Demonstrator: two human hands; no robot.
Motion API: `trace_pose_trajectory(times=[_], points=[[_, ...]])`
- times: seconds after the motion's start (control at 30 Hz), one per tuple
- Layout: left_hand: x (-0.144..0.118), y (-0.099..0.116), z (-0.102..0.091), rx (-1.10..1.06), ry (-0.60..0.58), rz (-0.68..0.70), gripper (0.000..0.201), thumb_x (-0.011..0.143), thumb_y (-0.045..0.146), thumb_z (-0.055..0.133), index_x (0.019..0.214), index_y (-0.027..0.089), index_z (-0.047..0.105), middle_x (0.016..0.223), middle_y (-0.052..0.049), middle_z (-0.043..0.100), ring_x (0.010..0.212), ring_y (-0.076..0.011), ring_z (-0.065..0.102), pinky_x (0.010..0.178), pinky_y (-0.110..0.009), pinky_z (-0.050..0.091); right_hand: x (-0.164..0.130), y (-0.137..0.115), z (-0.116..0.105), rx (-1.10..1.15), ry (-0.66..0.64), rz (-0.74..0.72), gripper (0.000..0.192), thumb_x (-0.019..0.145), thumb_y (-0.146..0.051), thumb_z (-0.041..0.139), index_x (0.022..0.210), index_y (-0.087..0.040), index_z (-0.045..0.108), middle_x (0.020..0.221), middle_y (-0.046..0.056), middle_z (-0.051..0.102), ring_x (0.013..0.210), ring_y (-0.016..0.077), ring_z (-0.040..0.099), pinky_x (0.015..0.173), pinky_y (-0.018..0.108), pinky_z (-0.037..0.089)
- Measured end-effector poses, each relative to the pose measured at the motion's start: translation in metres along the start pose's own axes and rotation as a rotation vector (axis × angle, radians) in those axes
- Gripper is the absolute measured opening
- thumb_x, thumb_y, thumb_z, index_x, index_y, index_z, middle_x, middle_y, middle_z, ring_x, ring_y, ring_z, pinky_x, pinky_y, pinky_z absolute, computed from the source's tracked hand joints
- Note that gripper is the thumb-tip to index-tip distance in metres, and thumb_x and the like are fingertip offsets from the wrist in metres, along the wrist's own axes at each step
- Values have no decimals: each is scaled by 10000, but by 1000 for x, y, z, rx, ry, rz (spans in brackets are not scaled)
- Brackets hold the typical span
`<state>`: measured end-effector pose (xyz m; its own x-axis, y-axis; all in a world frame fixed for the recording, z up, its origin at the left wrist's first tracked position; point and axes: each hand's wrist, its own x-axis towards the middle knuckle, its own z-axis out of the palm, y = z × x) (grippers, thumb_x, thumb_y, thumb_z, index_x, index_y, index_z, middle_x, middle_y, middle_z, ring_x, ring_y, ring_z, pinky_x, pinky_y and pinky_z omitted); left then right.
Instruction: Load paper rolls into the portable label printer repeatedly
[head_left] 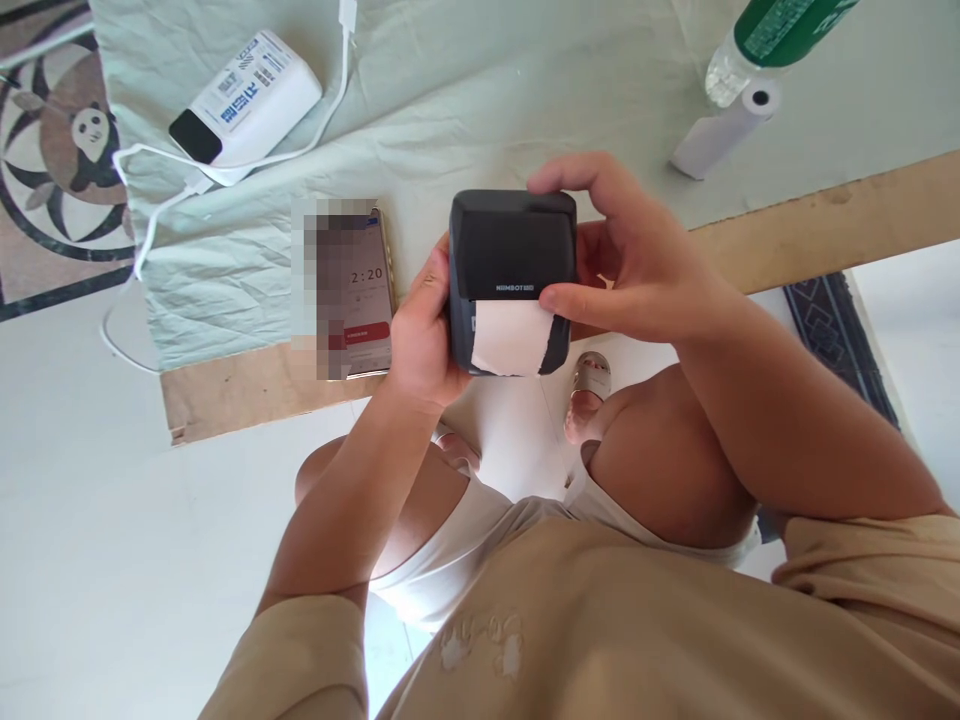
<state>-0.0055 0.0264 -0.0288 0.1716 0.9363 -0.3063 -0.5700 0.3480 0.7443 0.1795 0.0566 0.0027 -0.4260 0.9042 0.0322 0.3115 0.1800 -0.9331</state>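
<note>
Nearest the camera, a beige shirt (600, 620) and bare knees fill the lower frame. Above them, just off the worktop's (825, 220) near edge, both hands hold a small black label printer (512, 255). The left hand (421, 335) is clamped on its left side. The right hand (637, 260) grips the lid and right side, thumb pressing near the paper slot. A white paper strip (512, 338) hangs from the front. The step looks like seating or feeding the paper; tearing it would need a steady grip. A phone (367, 300) lies near that edge, a paper roll (724, 128) toward the far right.
</note>
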Motion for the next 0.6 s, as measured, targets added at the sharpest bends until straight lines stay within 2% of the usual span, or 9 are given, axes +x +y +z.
trace_pose_trajectory(times=[0.03,0.1,0.2,0.23,0.3,0.4,0.47,0.53,0.6], points=[[0,0,-1,17,9,13,283,965,467,482,999,247,657,1085,-36,731,1282,-285,576,1004,-400,539,0,-1,-1,3,-20,-6,617,697,-332,759,1257,-298,501,829,-17,578,743,122,565,585,247,495],[-1,0,-2,25,18,21,239,946,463,524,947,268,661,1027,-21,737,1277,-292,583,998,-395,541,-1,-2,-2,-2,-54,-31,638,702,-316,754,1277,-295,478,883,-13,585,679,92,519,556,234,469],[-1,3,2,-15,-22,-34,276,975,456,456,978,259,649,1039,-27,736,1307,-280,565,1033,-390,525,-2,-3,-3,-60,10,-105,617,678,-285,782,1235,-292,516,1182,17,565,623,34,461,527,224,445],[-2,4,4,-27,-44,-46,316,989,459,412,987,241,641,1058,-37,731,1319,-279,556,1049,-397,517,-3,-4,-3,-89,77,-140,580,673,-291,789,1198,-288,541,1250,16,544,636,33,461,514,223,430],[-3,6,8,-23,-89,-27,349,1003,439,362,985,214,628,1072,-48,720,1332,-272,547,1070,-406,504,-4,-8,-2,-156,285,-199,420,714,-355,769,1083,-279,584,1230,0,563,661,53,468,497,236,396],[-4,7,12,23,-120,26,237,984,345,445,950,206,634,1019,-38,709,1320,-251,558,1074,-369,494,-7,-15,1,-247,594,-197,169,873,-433,604,930,-278,569,1104,-13,598,605,69,477,515,283,396],[-5,7,11,57,-117,17,183,965,294,490,951,211,653,984,-36,704,1289,-248,577,1067,-344,489,-7,-16,3,-275,702,-200,139,927,-402,515,900,-272,555,1071,-8,601,577,72,514,535,302,425],[-5,7,9,84,-122,6,193,963,303,496,963,213,667,985,-45,703,1263,-262,588,1054,-351,494,-6,-16,4,-372,662,-241,98,905,-351,537,885,-263,574,976,-7,638,593,92,553,551,298,440],[-5,6,7,87,-150,3,192,961,303,500,1014,230,670,1014,-50,705,1247,-271,597,1013,-363,521,-6,-14,5,-582,479,-224,68,858,-310,587,887,-255,614,860,-9,673,595,113,560,593,305,450]])
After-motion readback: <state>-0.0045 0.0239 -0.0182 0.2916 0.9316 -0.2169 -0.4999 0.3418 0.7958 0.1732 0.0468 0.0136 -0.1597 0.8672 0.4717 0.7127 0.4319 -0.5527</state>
